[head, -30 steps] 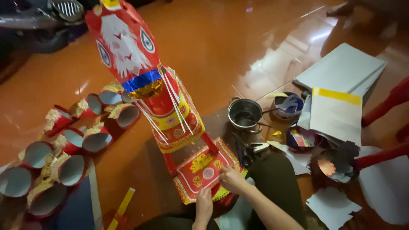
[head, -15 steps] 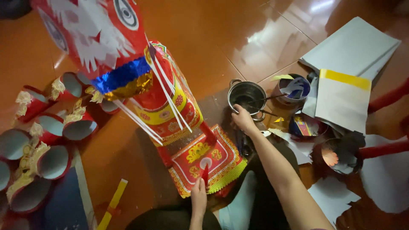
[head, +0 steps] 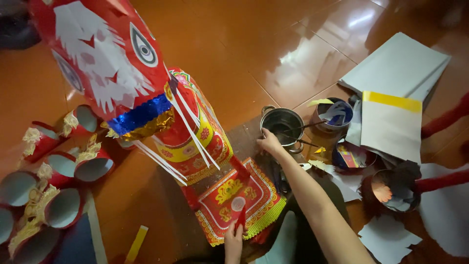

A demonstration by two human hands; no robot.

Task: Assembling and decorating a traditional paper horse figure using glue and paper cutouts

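Note:
A red paper horse figure (head: 122, 83) with white mane cut-outs, a blue and gold collar and white strips stands on the floor in front of me. A red and gold fringed saddle cloth (head: 234, 198) hangs on its back. My left hand (head: 233, 242) reaches up from the bottom edge and pinches a small red paper strip with a pale round disc (head: 238, 205) against that cloth. My right hand (head: 270, 143) stretches out to the near rim of a steel pot (head: 283, 122), fingers at the rim, with nothing visible in it.
Several red paper cylinders with gold trim (head: 58, 186) lie at the left. A thin stick (head: 312, 125) rests in the pot. Small bowls of paper scraps (head: 337, 112), white and yellow-edged sheets (head: 391, 122) and red-covered legs (head: 439, 181) lie at the right on the orange tiled floor (head: 273, 44).
My right hand left the saddle cloth and went to the pot's rim. My left hand stayed on the cloth with the red strip. The view has moved closer to the horse.

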